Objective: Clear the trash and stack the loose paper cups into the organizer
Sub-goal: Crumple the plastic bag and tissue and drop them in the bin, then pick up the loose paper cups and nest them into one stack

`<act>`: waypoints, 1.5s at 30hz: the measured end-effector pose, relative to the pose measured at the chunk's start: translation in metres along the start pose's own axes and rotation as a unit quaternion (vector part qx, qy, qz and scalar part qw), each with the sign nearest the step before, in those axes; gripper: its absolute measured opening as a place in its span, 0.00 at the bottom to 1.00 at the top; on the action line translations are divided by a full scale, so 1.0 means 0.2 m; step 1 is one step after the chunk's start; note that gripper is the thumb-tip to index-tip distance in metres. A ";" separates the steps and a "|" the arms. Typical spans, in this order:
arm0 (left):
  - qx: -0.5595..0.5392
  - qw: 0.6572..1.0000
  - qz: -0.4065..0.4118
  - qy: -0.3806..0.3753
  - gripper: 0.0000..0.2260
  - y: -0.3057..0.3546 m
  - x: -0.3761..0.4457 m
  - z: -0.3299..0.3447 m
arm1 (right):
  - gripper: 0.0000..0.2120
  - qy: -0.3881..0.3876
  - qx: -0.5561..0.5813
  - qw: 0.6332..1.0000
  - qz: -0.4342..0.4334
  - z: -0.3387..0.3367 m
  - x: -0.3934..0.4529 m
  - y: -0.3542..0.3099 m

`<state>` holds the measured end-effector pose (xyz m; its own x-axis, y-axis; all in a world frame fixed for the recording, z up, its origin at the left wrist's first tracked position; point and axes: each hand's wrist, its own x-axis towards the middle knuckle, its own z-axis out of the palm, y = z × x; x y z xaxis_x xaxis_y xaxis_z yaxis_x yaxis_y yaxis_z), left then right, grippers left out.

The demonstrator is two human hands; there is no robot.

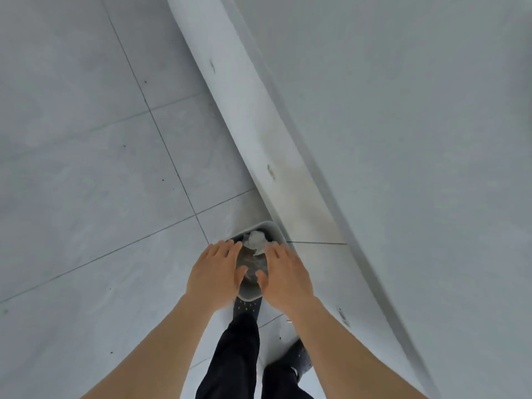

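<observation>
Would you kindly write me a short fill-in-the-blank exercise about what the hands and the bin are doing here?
1. Both hands, the left hand and the right hand, hover over a grey ____ on the floor.
2. A crumpled white wad of ____ lies inside the bin.
3. The floor is covered in grey ____.
4. The open hands hold ____.

Missing words: bin; paper; tiles; nothing

Both hands (214, 269) (285, 275) outstretched, palms down, empty.
</observation>
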<state>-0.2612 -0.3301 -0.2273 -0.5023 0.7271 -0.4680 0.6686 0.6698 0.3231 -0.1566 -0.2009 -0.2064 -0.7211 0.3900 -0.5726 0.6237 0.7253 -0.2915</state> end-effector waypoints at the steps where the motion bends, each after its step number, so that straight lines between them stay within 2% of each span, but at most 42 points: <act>1: 0.003 1.000 0.004 0.006 0.25 0.02 -0.03 -0.08 | 0.29 0.013 0.001 1.000 -0.002 -0.08 -0.05 -0.02; 7: 0.036 0.996 0.044 0.071 0.24 0.20 -0.14 -0.57 | 0.23 0.085 0.001 0.996 -0.004 -0.52 -0.30 -0.12; 12: 0.050 0.990 0.093 0.096 0.26 0.46 -0.13 -0.89 | 0.26 0.143 0.003 0.990 0.008 -0.86 -0.50 -0.05; 21: 0.071 0.960 0.251 0.104 0.27 1.14 0.02 -1.12 | 0.29 0.227 0.053 0.960 0.157 -1.21 -0.95 0.43; 27: 0.097 0.928 0.352 0.079 0.27 1.73 -0.03 -1.01 | 0.27 0.276 0.093 0.914 0.281 -1.15 -1.38 0.84; 33: 0.113 0.895 0.429 0.051 0.27 2.32 -0.20 -0.74 | 0.26 0.303 0.137 0.868 0.368 -0.94 -1.87 1.26; 40: 0.116 0.872 0.475 -0.007 0.28 2.91 -0.54 -0.33 | 0.27 0.331 0.206 0.805 0.446 -0.63 -2.41 1.74; 45: 0.116 0.869 0.478 -0.060 0.29 3.23 -0.75 -0.02 | 0.27 0.339 0.226 0.776 0.481 -0.44 -2.68 2.04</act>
<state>0.2438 -0.0047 0.0555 0.3937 0.9045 -0.1642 0.8487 -0.2890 0.4430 0.4580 -0.0635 0.0497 0.2475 0.9478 -0.2011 0.9035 -0.3007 -0.3055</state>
